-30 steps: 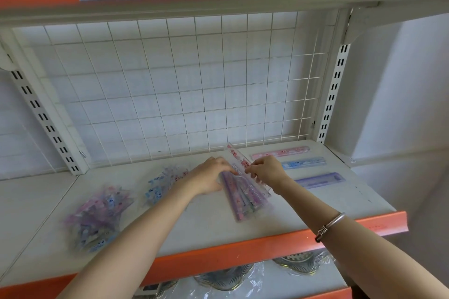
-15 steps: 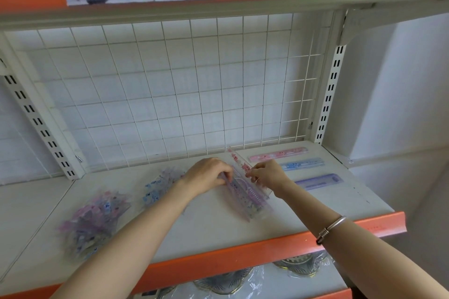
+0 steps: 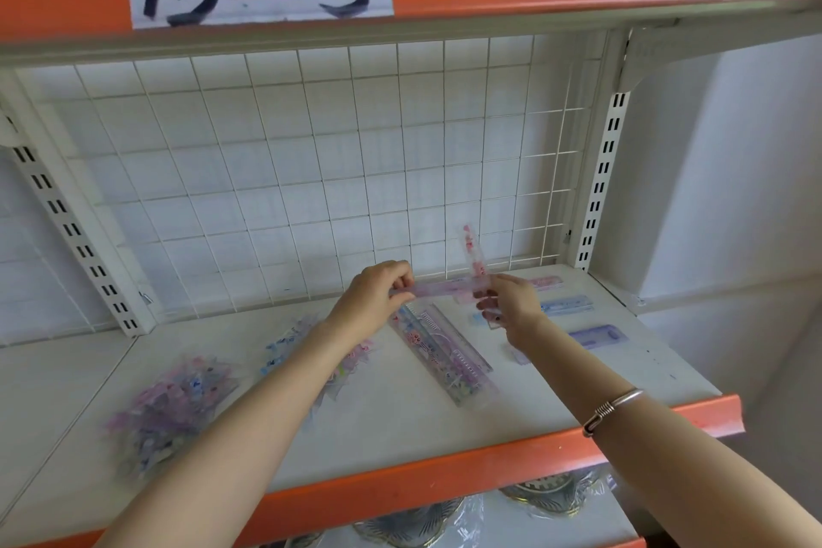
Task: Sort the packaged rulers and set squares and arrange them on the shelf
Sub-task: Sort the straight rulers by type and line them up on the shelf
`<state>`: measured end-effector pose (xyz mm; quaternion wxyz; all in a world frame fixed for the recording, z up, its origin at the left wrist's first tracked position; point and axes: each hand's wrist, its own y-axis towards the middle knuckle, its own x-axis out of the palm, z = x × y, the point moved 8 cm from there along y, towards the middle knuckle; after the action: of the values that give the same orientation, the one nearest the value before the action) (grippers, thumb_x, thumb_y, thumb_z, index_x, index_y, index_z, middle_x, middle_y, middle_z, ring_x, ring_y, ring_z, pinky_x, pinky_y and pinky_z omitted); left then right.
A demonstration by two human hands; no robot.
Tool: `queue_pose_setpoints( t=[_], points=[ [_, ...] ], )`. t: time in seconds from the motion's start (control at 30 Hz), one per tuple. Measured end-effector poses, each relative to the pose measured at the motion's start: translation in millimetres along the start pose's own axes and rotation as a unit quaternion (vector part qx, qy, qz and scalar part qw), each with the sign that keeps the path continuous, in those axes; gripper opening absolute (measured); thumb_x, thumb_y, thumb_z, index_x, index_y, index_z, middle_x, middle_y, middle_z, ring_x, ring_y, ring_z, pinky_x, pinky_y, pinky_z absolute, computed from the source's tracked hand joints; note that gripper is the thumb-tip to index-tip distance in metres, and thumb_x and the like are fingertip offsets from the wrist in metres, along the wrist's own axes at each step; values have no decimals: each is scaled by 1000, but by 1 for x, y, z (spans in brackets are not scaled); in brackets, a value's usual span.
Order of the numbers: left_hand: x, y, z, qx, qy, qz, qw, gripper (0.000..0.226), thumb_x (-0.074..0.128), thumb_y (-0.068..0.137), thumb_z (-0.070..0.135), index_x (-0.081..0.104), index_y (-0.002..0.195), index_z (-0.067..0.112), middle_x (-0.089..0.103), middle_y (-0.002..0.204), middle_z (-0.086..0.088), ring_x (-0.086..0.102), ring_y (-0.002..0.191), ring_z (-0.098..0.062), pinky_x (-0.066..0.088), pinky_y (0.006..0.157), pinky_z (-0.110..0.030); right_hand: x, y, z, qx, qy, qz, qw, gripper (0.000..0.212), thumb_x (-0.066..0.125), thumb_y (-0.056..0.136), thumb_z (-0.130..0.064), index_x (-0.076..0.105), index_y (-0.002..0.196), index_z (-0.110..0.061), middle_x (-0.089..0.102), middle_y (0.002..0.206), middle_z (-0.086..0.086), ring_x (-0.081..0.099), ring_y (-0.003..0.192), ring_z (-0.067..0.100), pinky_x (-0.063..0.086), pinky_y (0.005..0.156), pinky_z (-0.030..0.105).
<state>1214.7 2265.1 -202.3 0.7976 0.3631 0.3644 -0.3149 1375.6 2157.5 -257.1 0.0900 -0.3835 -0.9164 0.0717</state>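
Observation:
A stack of packaged rulers (image 3: pixel 445 352) lies slanted on the white shelf (image 3: pixel 400 427). Above it, my left hand (image 3: pixel 378 298) pinches the left end of a purple ruler (image 3: pixel 438 290) held level. My right hand (image 3: pixel 507 303) grips a pink ruler (image 3: pixel 470 256) that stands nearly upright, and its fingers also touch the purple ruler's right end. A piece of clear packaging seems to hang under my right hand. Three single rulers lie at the right: pink (image 3: pixel 545 281), blue (image 3: pixel 567 305) and purple (image 3: pixel 598 335).
Two heaps of small packaged items lie at the left (image 3: pixel 173 409) and under my left forearm (image 3: pixel 289 345). A white wire grid (image 3: pixel 311 174) backs the shelf. The orange front lip (image 3: pixel 445 481) runs along the edge. Wrapped round objects (image 3: pixel 413 525) sit on the shelf below.
Both hands rose off the stack. Each took a ruler up with it: a purple one now held level, a pink one turned nearly upright. The stack stays on the shelf.

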Motion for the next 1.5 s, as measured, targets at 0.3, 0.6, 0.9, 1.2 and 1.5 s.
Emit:
queue_pose_setpoints(
  t=[0.3, 0.6, 0.9, 1.2, 1.5],
  points=[
    [8, 8, -10, -161, -163, 58, 972, 19, 68, 83, 5, 51, 79, 10, 59, 77, -5, 51, 68, -15, 35, 57, -12, 0, -5, -15, -53, 13, -14, 998, 15, 54, 92, -2, 68, 91, -7, 61, 73, 6, 51, 59, 15, 41, 56, 23],
    [49, -3, -6, -303, -454, 23, 837, 13, 57, 92, -1, 46, 93, 5, 71, 88, -13, 70, 70, -22, 58, 71, -39, 15, -16, -12, -47, 43, -58, 996, 12, 57, 90, 1, 61, 85, -9, 63, 67, 8, 53, 56, 16, 48, 56, 23],
    [44, -11, -14, -329, -449, 103, 825, 38, 83, 65, -4, 55, 90, 1, 70, 95, -22, 70, 85, -36, 58, 78, -48, 21, -18, -8, -32, 52, -80, 995, 14, 55, 91, 2, 61, 90, -11, 60, 71, 10, 57, 62, 20, 54, 62, 30],
    [55, -15, -2, -340, -529, 69, 774, 23, 71, 74, -14, 62, 89, 1, 69, 78, -16, 67, 51, -18, 54, 46, -28, 22, -19, -3, -25, 28, -90, 995, 16, 56, 89, 4, 61, 100, -5, 61, 74, 9, 57, 62, 18, 56, 62, 28],
    [60, -4, -3, -357, -567, 49, 741, 24, 57, 85, -16, 55, 105, -4, 64, 81, -17, 66, 53, -17, 56, 49, -25, -13, 6, -8, -36, -104, -19, 994, 42, 43, 88, 10, 60, 115, -17, 61, 81, 9, 53, 59, 16, 43, 51, 20]
  ],
)
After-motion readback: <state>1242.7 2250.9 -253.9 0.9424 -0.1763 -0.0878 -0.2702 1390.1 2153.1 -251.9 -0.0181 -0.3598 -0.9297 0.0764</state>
